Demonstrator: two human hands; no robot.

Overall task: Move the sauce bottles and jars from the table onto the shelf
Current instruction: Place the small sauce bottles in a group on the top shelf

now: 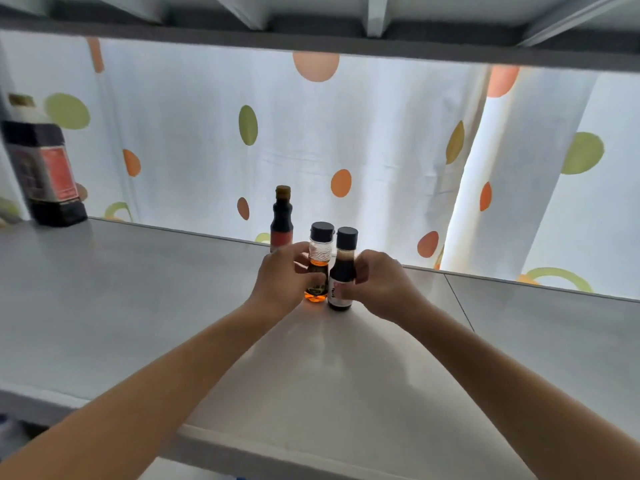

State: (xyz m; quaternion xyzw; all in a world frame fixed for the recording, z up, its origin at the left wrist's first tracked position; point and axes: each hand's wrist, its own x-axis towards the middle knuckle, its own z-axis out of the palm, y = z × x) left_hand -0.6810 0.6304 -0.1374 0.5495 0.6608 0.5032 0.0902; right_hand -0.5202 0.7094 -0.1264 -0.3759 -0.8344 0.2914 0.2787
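Two small black-capped bottles stand side by side on the white shelf (138, 306). My left hand (282, 277) grips the clear bottle of amber sauce (319, 251). My right hand (377, 282) grips the dark sauce bottle (344, 261) with a white label. Both bottles are upright with their bases on the shelf board. Behind them, near the shelf's back edge, stands a taller dark bottle (281, 220) with a red label and a brown cap.
A large dark sauce bottle (43, 164) with a red label stands at the shelf's far left. A white curtain (381, 150) with orange and green dots hangs behind. Another shelf board (311, 29) runs overhead. The shelf's front edge (242, 441) is below my arms.
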